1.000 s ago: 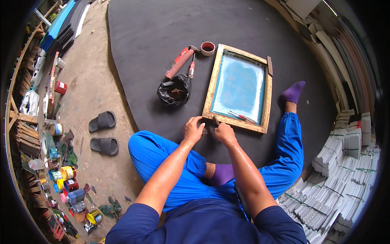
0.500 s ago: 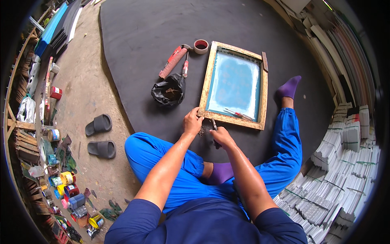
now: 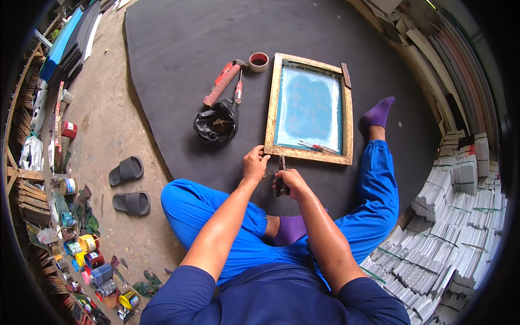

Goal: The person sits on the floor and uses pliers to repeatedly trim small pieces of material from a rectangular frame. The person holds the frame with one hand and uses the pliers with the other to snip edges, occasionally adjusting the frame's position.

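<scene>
A wooden screen-printing frame point(image 3: 311, 156) with blue and white mesh point(image 3: 307, 105) lies flat on the black sheet in front of me. My left hand point(image 3: 254, 164) is closed round its near left corner. Just right of that, my right hand point(image 3: 291, 182) grips dark pliers point(image 3: 279, 187), whose jaws are at the frame's near edge; whether they pinch anything is too small to tell. Small dark debris lies on the sheet between my hands. A red-and-clear-handled screwdriver point(image 3: 319, 147) rests on the mesh along the near side.
Left of the frame are a black plastic bag point(image 3: 216, 123) standing open, a red-handled hammer point(image 3: 222, 83), another screwdriver point(image 3: 238, 89) and a tape roll point(image 3: 259, 61). Sandals point(image 3: 131, 202) and paint cans point(image 3: 88, 242) stand on the left floor. Bundled white stacks point(image 3: 444, 227) fill the right.
My right hand has turned the pliers more upright, with their handles swung leftward. My left hand keeps its hold on the frame corner. The whole view has shifted slightly.
</scene>
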Tool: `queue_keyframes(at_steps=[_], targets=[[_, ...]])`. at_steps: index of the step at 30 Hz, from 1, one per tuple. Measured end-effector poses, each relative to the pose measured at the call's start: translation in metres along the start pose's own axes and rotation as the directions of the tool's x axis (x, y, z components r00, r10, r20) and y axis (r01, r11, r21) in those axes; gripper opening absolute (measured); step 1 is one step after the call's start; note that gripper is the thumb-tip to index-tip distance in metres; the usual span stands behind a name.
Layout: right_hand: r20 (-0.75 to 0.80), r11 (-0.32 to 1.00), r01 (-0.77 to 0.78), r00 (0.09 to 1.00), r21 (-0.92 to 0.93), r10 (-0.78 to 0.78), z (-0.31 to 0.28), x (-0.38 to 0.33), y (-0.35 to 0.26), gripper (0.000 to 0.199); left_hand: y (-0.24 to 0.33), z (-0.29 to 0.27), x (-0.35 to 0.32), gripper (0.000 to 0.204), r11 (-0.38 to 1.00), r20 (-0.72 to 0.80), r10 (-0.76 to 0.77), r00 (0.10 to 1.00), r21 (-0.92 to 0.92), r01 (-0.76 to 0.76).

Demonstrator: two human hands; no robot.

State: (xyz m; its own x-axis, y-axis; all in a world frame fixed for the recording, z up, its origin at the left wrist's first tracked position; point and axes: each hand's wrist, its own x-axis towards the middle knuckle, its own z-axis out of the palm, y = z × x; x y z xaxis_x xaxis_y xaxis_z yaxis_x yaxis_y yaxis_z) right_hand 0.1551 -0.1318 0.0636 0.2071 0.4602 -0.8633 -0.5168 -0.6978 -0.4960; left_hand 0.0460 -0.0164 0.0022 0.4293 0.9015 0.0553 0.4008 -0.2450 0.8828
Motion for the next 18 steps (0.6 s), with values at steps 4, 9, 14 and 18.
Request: queue_keyframes(at_steps=[4, 9, 14, 18], targets=[[0.004, 1.0, 0.005, 1.0, -0.01, -0.005, 0.007, 0.007, 0.002, 0.02, 0.0, -0.003, -0.004, 0.04, 0.999, 0.011, 0.022, 1.0, 0.04, -0.023], [-0.037, 1.0, -0.028, 0.999, 0.014, 0.029, 0.014, 0.011, 0.0, 0.019, 0.003, -0.007, -0.005, 0.036, 1.0, 0.033, 0.013, 0.999, 0.009, -0.014], [-0.064, 1.0, -0.015, 0.998, -0.023, 0.014, 0.019, 0.007, -0.006, 0.022, -0.003, -0.004, -0.006, 0.034, 1.0, 0.041, 0.006, 0.999, -0.024, -0.005], [-0.091, 0.997, -0.049, 0.995, -0.064, 0.043, 0.019, 0.01, -0.015, 0.025, -0.005, -0.001, -0.007, 0.032, 1.0, 0.033, 0.017, 0.999, -0.021, -0.016]])
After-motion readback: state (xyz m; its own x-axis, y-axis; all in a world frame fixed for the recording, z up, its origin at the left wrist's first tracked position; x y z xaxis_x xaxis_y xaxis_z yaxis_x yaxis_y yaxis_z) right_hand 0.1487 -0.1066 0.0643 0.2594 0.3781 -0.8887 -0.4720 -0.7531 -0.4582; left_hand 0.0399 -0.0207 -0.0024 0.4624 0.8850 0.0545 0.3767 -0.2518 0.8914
